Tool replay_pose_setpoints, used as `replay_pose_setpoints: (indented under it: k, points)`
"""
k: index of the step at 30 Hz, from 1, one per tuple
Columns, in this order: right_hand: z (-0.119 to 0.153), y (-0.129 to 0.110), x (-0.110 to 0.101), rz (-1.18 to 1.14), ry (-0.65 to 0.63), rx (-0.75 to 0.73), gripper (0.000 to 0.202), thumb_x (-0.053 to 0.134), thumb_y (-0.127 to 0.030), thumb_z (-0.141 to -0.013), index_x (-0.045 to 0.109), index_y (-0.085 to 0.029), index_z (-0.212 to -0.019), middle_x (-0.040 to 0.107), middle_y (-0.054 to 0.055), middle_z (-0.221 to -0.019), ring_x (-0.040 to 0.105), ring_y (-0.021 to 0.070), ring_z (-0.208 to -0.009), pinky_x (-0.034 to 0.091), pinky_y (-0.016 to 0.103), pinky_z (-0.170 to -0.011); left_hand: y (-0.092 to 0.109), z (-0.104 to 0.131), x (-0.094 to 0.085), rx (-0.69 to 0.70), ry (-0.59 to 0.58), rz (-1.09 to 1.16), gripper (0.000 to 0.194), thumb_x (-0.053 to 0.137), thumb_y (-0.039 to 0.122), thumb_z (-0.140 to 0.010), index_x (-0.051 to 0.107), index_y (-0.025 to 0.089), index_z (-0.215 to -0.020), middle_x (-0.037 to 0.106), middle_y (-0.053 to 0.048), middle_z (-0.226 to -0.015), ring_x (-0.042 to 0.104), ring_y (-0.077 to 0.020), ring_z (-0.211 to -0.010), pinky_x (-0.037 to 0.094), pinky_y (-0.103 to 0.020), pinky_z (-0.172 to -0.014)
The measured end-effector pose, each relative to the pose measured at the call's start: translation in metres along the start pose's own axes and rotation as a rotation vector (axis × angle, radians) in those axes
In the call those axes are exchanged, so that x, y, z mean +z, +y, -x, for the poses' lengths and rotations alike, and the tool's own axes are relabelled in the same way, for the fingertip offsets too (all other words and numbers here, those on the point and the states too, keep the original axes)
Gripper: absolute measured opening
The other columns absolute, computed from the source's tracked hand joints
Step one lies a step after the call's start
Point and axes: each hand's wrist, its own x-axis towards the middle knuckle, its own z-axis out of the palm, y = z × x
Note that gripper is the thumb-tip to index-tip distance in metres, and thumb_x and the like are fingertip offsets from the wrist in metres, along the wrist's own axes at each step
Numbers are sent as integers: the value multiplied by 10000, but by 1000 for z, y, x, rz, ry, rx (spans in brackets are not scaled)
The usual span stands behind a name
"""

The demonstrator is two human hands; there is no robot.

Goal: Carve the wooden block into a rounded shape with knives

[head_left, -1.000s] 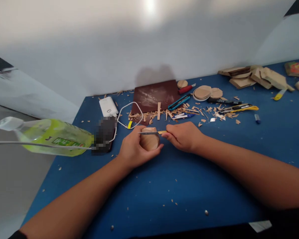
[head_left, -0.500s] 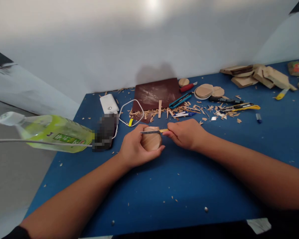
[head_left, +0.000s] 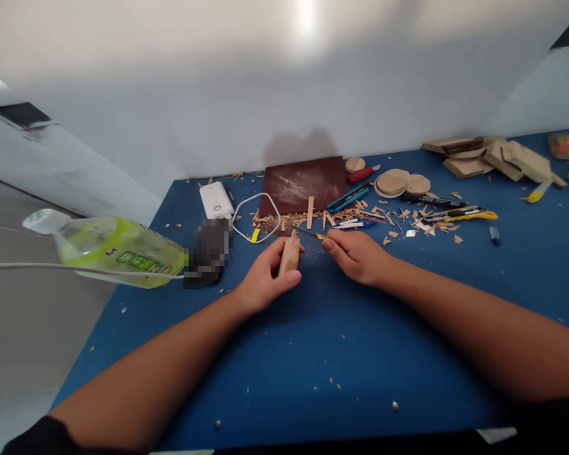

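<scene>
Near the middle of the blue table [head_left: 322, 354], my left hand [head_left: 265, 275] grips a pale wooden piece [head_left: 290, 254], tilted so that its narrow side faces up. My right hand [head_left: 358, 256] is closed around the handle of a thin knife [head_left: 318, 236]. The blade points left and lies just beyond the top end of the wood; whether they touch is hard to tell. Behind both hands, wood shavings [head_left: 284, 220] are scattered along a dark red board [head_left: 308, 183].
A green-labelled bottle [head_left: 123, 249], a dark phone [head_left: 207, 253] and a white power bank [head_left: 217, 200] with a cable stand left. Cutters [head_left: 348, 197], pens [head_left: 354, 224], a black marker [head_left: 434, 200] and wooden discs [head_left: 392, 181] lie behind. Wooden blocks [head_left: 502, 158] are piled back right.
The wooden piece has turned from showing its broad round face to its narrow side. The knife blade has moved off that face to beyond its top end. The view has shifted slightly.
</scene>
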Motion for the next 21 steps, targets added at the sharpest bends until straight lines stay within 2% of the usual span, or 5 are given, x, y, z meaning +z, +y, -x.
replay_pose_setpoints:
  k: [4,8,15,18,21]
  points:
    - [-1,9,2,-134,42,23,431,347,-565,-1119,523,-231,-912,585,0,-796,529,178,-712,368,292,-700,4,-4,0,-162,-49,437,727,548,756,-712,595,229,-1210,516,-42,-885,405,-144,-589,369,-297,-482]
    - [-5,12,5,-145,55,-8,393,386,-521,-1115,560,-222,-929,613,21,-849,550,189,-777,387,302,-743,9,-3,0,-219,-36,598,625,509,712,-724,604,221,-1098,524,-50,-832,417,-162,-578,318,-290,-466]
    - [-4,14,8,-192,52,-42,338,453,-491,-1106,574,-219,-947,610,3,-827,543,171,-740,363,285,-706,-2,-4,1,-150,-98,684,674,558,669,-766,622,167,-1212,603,-115,-945,614,-261,-779,482,-329,-519]
    - [-4,15,9,-209,68,-45,330,467,-494,-1100,569,-222,-944,613,1,-821,540,167,-729,352,281,-690,-9,-4,2,-62,-170,712,688,657,696,-776,600,167,-1212,572,-76,-939,634,-256,-815,520,-324,-566]
    - [-4,15,10,-185,69,-37,357,459,-517,-1097,555,-225,-917,596,-4,-785,528,166,-707,340,280,-676,-14,-4,5,4,-193,650,569,837,449,-774,571,208,-1215,545,-38,-968,623,-208,-845,541,-305,-642]
